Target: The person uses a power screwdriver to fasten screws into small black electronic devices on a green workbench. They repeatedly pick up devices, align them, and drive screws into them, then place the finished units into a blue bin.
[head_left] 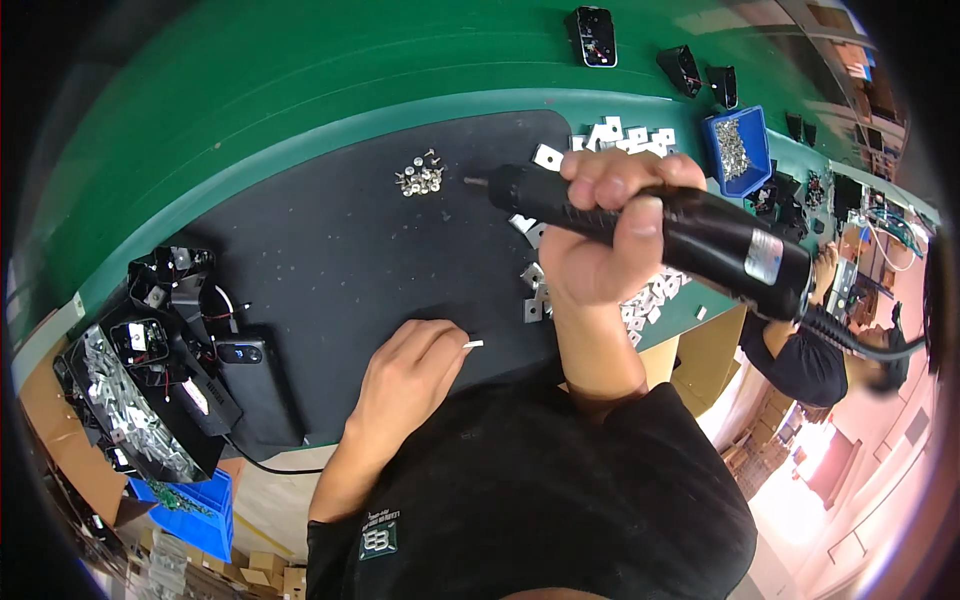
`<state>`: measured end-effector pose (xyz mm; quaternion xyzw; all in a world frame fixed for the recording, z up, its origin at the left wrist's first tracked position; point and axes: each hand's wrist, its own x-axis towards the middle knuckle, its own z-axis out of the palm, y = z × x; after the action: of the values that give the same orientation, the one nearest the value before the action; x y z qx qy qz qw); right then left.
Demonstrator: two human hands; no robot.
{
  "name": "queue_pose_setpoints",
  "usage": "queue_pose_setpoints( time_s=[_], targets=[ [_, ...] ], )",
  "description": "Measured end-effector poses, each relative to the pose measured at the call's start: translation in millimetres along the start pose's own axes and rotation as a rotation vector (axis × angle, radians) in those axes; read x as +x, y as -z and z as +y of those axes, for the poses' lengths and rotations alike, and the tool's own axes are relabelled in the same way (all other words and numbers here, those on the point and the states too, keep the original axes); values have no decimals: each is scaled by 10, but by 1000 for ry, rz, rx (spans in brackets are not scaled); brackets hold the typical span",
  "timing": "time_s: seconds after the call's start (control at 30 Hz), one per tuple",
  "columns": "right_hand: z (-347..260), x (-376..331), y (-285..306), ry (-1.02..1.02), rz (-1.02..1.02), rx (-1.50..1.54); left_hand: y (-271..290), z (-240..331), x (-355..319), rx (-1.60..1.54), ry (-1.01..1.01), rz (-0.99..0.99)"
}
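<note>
My right hand grips a black electric screwdriver held level above the black mat, its bit pointing left toward a small heap of silver screws. My left hand rests on the mat's near edge, with a small white piece at its fingertips. Silver metal brackets lie scattered on the mat under and around the right hand.
A tray of black housings and metal parts sits at the left, with a black device beside it. A blue bin of screws and black parts lie on the green table. Another person works at the right.
</note>
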<state>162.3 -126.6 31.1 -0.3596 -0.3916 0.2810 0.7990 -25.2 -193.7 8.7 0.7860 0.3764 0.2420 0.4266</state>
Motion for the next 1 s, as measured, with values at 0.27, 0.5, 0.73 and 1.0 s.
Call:
queue_pose_setpoints(
  time_s=[0.27, 0.5, 0.73, 1.0],
  targets=[
    [279, 98, -231, 102, -41, -60, -86, -100, -79, 95, -103, 142],
    [93, 68, -202, 51, -11, 23, -47, -103, -42, -33, -24, 218],
    [-398, -14, 68, -53, -25, 206, 160, -102, 275, 74, 51, 235],
    [-532, -211, 404, -271, -87, 465, 399, 50, 1419, 199, 33, 329]
  ],
)
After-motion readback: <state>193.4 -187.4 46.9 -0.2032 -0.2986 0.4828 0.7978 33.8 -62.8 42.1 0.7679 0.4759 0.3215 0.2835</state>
